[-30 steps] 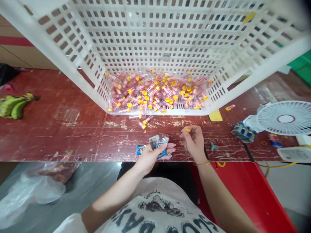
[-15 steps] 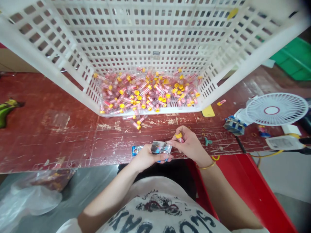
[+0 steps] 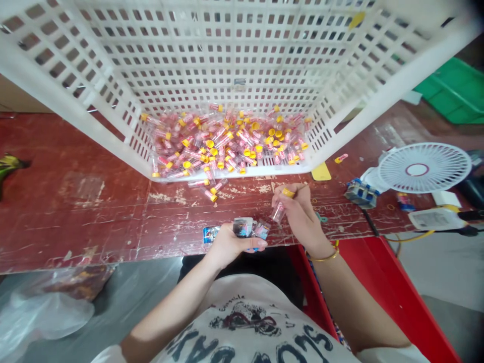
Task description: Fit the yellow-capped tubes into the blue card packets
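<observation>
My left hand (image 3: 229,244) is closed around several small printed packets (image 3: 244,228), silver and blue, near the table's front edge. Part of a blue packet (image 3: 210,234) shows at the left of that hand. To the right, my right hand (image 3: 302,214) grips a clear tube with a yellow cap (image 3: 279,212), held tilted with its cap up between the fingers. Pink and white print shows inside or on the tube. Beyond the hands, a heap of similar yellow-capped tubes (image 3: 227,146) lies in a white plastic basket (image 3: 227,65) tipped towards me.
A few loose tubes (image 3: 212,190) lie before the basket on the worn red table (image 3: 113,217). At the right are a white fan (image 3: 419,169), a bundle of packets (image 3: 362,193), a yellow card (image 3: 321,172) and a green crate (image 3: 451,93). Bananas (image 3: 9,164) lie far left.
My right hand has moved slightly up and right, away from the packets, and turned so the tube's clear body shows. My left hand still holds the packets.
</observation>
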The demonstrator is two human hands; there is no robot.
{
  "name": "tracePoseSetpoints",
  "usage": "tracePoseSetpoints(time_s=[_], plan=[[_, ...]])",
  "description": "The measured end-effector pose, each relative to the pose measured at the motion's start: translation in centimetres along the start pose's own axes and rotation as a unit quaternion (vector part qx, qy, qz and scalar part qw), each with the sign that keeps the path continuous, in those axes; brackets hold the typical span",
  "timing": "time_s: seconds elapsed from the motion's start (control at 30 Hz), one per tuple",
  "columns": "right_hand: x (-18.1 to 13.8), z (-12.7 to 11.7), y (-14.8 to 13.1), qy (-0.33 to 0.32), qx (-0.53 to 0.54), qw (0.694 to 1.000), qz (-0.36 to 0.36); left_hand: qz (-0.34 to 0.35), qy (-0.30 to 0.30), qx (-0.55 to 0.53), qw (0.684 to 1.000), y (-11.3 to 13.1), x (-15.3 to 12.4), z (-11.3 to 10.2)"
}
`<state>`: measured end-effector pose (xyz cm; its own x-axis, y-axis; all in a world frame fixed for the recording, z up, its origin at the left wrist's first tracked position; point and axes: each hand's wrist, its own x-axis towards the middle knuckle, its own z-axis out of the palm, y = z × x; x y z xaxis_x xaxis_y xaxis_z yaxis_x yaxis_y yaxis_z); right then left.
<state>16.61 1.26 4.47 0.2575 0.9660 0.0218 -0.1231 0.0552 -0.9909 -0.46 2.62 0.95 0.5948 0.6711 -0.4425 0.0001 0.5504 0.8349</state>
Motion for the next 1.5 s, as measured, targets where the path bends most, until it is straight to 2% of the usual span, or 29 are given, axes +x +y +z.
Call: tracePoseSetpoints(time_s=[0.13, 0.27, 0.4, 0.53, 0.7, 0.77, 1.0, 1.23, 1.3, 1.37, 1.43, 1.5], plan=[[-0.2, 0.4, 0.0, -0.073, -0.088, 0.993, -0.033, 0.013, -0.009, 0.008, 1.000, -0.2, 0.0, -0.1], [-0.1, 0.8, 0.4, -0.127, -0.036, 0.991, 0.015, -0.006, -0.002, 0.001, 1.000, -0.4, 0.0, -0.1], [-1.1, 0.8, 1.6, -0.131, 0.024, 0.987, 0.089, -0.037, 0.010, -0.106, 0.994, 0.1, 0.1, 0.6], [-3.5, 0.8, 2.7, -0.173, -0.030, 0.981, 0.081, -0.083, 0.045, -0.190, 0.977, 1.0, 0.5, 1.6], [-5.0, 1.2, 3.5, -0.067, -0.109, 0.990, 0.050, -0.093, 0.035, -0.204, 0.974, 1.1, 1.1, 2.3], [-4.9, 1.1, 3.8, -0.049, -0.121, 0.991, 0.039, -0.084, 0.036, -0.186, 0.978, 0.9, 0.9, 2.3], [-4.9, 0.7, 4.3, -0.049, -0.171, 0.984, -0.010, -0.072, 0.043, -0.175, 0.981, 0.5, 0.4, 2.2], [-4.7, 0.6, 4.2, -0.052, -0.159, 0.985, -0.034, -0.056, 0.045, -0.172, 0.983, 0.4, 0.6, 2.2], [-4.7, 0.6, 3.8, -0.053, -0.144, 0.988, -0.034, -0.045, 0.045, -0.160, 0.985, 0.2, 0.6, 2.2], [-4.7, 0.3, 3.2, -0.047, -0.107, 0.993, -0.001, -0.044, 0.042, -0.137, 0.989, 0.0, 0.6, 2.3], [-5.0, -0.8, 2.9, 0.000, -0.058, 0.998, 0.039, -0.059, 0.024, -0.102, 0.993, -0.3, 0.6, 2.6], [-5.8, -3.7, 3.2, 0.110, -0.027, 0.993, 0.039, -0.090, -0.007, -0.070, 0.993, -0.6, 0.5, 2.9]])
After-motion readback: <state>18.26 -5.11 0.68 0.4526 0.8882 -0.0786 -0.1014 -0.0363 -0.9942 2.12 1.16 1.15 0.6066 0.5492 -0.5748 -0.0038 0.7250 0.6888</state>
